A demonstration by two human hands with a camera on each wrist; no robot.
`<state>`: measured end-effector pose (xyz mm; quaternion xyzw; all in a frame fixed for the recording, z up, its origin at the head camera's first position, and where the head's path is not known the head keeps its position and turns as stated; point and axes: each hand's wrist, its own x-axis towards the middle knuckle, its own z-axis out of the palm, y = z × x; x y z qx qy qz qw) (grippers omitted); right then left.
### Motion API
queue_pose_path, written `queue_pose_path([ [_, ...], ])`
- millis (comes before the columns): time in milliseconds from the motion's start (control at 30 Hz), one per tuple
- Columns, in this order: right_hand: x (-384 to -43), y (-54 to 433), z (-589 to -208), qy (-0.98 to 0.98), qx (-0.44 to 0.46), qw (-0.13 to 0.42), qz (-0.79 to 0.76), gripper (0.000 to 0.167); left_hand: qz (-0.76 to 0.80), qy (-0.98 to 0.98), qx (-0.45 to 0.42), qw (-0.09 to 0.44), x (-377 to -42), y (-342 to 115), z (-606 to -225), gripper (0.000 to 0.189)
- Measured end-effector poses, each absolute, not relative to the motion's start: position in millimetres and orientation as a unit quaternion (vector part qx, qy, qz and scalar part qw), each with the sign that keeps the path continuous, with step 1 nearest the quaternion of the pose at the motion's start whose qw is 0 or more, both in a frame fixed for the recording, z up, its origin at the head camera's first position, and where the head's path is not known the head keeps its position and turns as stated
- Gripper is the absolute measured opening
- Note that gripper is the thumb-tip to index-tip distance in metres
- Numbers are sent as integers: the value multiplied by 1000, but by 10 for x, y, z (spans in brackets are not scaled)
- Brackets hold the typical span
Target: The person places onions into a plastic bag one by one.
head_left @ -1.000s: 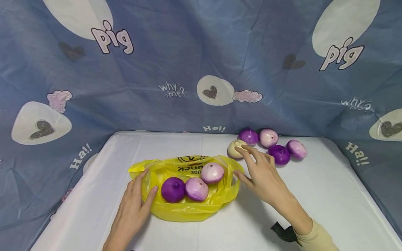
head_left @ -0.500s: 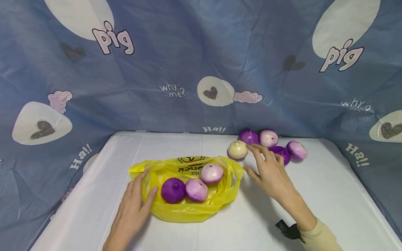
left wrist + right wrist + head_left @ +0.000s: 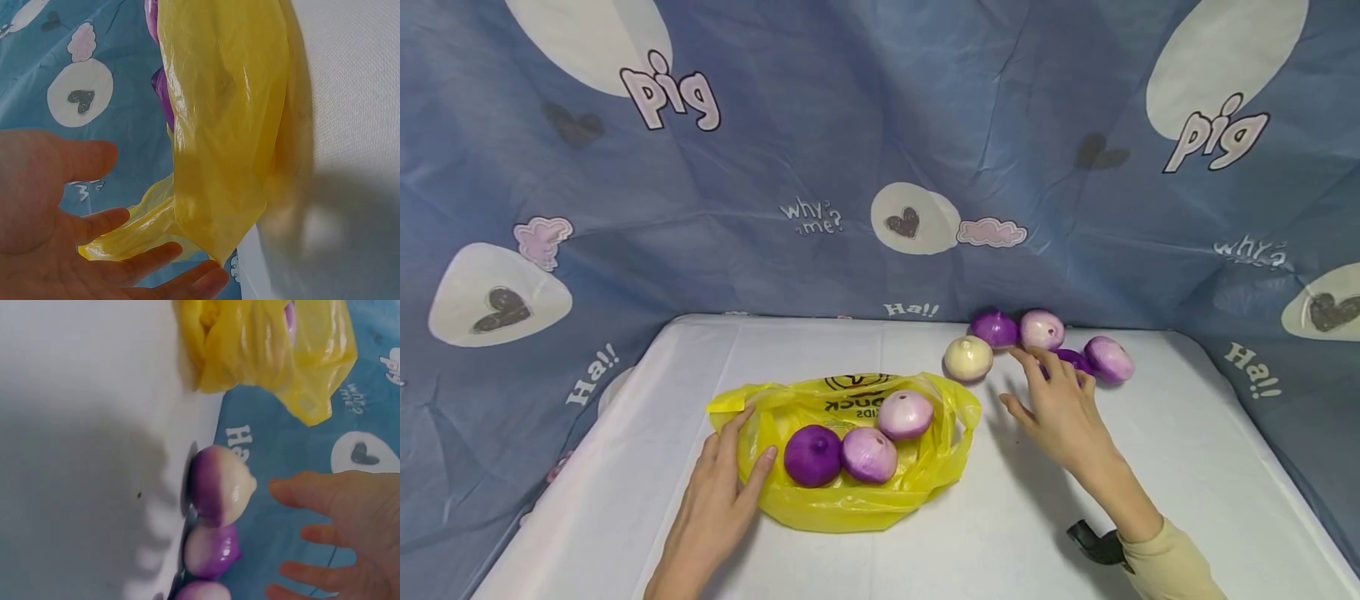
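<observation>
A yellow plastic bag (image 3: 835, 510) lies with its mouth spread wide. Inside sit a dark purple onion (image 3: 812, 456) and two pale pink ones, the front one (image 3: 869, 455) touching it. My left hand (image 3: 711, 500) rests at the bag's left end, fingers loose and spread, index finger over the rim. In the left wrist view that hand (image 3: 81, 231) curls round nothing. My right hand (image 3: 1063, 417) hovers open and unloaded, partly hiding a dark purple onion (image 3: 1075, 360). Left of its fingertips stands a cream-topped onion (image 3: 967, 358), with purple lower sides in the right wrist view.
Behind the right hand are a purple onion (image 3: 994, 329) and a pink one (image 3: 1041, 328); another pink onion (image 3: 1109, 359) lies to their right. A blue printed cloth (image 3: 820, 150) hangs along the back of the white table (image 3: 1210, 467).
My right hand has drawn back to the right, from over the cream-topped onion and the bag's right end to in front of the purple onion. The left hand, bag and onions stay put.
</observation>
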<state>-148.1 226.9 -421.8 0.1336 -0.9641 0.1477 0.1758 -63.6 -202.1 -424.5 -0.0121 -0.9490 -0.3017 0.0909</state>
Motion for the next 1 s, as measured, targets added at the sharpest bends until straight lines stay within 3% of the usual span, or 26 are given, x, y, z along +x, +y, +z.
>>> queue_pose_path([
  [1000,-1714,2738,-4525,-970,65,185,141,65,-303,-949,-11,86,-635,-2032,-4254,65],
])
